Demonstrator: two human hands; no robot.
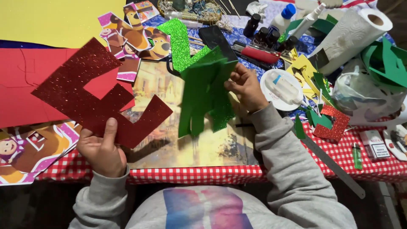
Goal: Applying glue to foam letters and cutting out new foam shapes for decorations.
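A table covered in a red-and-white checked cloth [237,173] carries everything, and a large printed picture board [186,140] lying at its middle serves as the landmark. Far left of the board, a red sheet [21,85] lies flat with a yellow sheet [55,19] beyond it, and cartoon cut-outs [34,148] hang over the near left edge. Just left of the board, the left hand [101,150] grips the lower edge of a dark red glitter shape [89,97], thumb pressed on its face, the piece raised and tilted over the red sheet. Above the board's top edge lie more cartoon cut-outs [135,36] and a green glitter letter [180,44]. Over the board's middle, the right hand [246,87] pinches the right edge of a green cut-out shape [203,93], which hangs upright in the air. Right of the board sit a white plate with a glue bottle [282,89], a paper towel roll [352,36], green scraps [388,61], a small red glitter piece [333,123], a metal ruler [333,163] reaching past the near edge, and a green lighter [357,156]. The right side is crowded to the edge; the barest surface is the board's lower half. Below the near table edge, the floor is dark.
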